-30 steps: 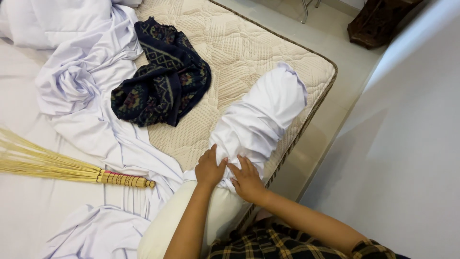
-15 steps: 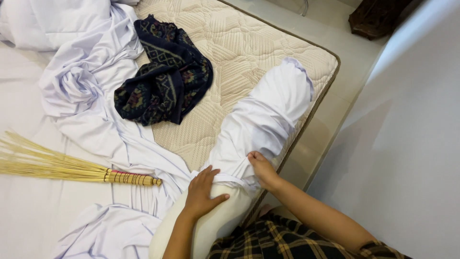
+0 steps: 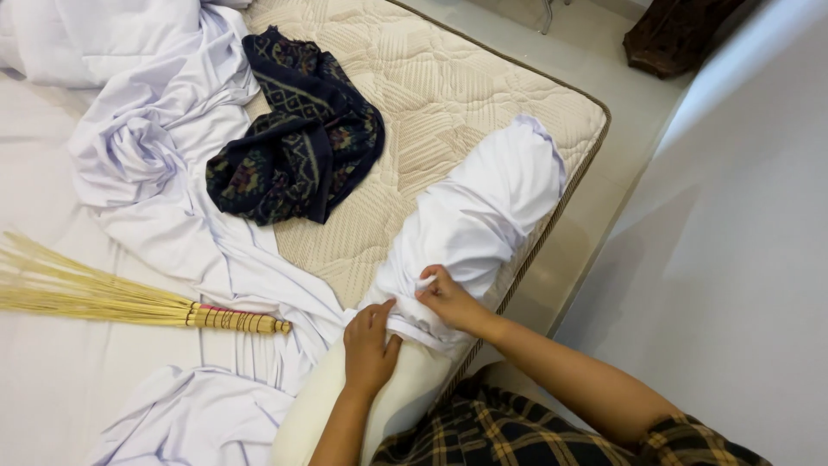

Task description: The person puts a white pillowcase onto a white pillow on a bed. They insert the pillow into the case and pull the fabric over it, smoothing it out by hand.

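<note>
A long cream bolster pillow (image 3: 405, 397) lies along the near edge of the quilted mattress (image 3: 431, 95), its far part inside a white cover (image 3: 483, 216). My left hand (image 3: 369, 345) grips the bunched open rim of the cover on the left side of the bolster. My right hand (image 3: 447, 298) pinches the same rim a little farther up on the right. The bare cream end of the bolster shows below my hands.
A dark patterned cloth (image 3: 297, 147) lies crumpled on the mattress. A rumpled pale lilac sheet (image 3: 164, 147) spreads to the left. A straw hand broom (image 3: 103, 298) rests on it. A white wall (image 3: 759, 259) stands at right, tiled floor (image 3: 595, 52) beyond the bed.
Both hands have come back together on the rim of the cover, after the left hand had dropped onto the bare bolster. The cover sits a little lower over the pillow.
</note>
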